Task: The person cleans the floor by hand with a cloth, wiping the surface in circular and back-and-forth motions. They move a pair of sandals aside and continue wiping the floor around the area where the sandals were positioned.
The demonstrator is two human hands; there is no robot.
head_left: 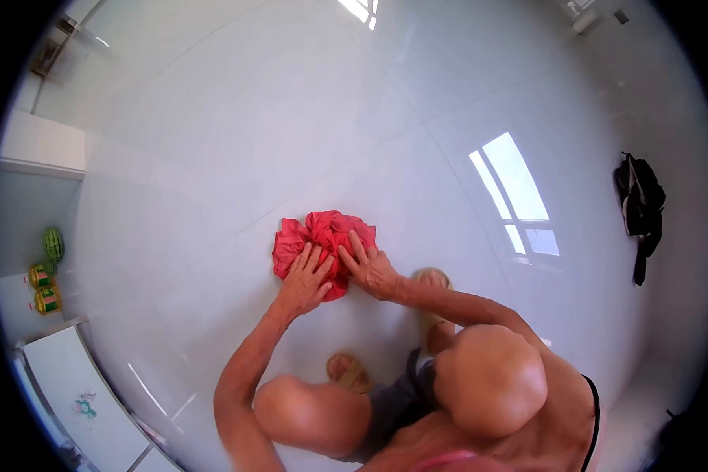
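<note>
A bunched, wrinkled red cloth [326, 228] lies on the glossy pale floor [291, 141] in the head view. My left hand [301, 282] rests on the cloth's near left part, fingers stretched out over the folds. On the right side, my right hand [370, 271] presses on the same cloth with its fingers spread. Both palms face down, and neither hand's fingers are wrapped round the fabric. What lies under the hands is hidden.
My knees and sandals [350, 374] are close behind the cloth. At left stand a white cabinet [79, 393], yellow oil bottles [47, 300] and a watermelon [53, 245]. A black bag-like item [642, 197] hangs at right. Window light reflects off the floor.
</note>
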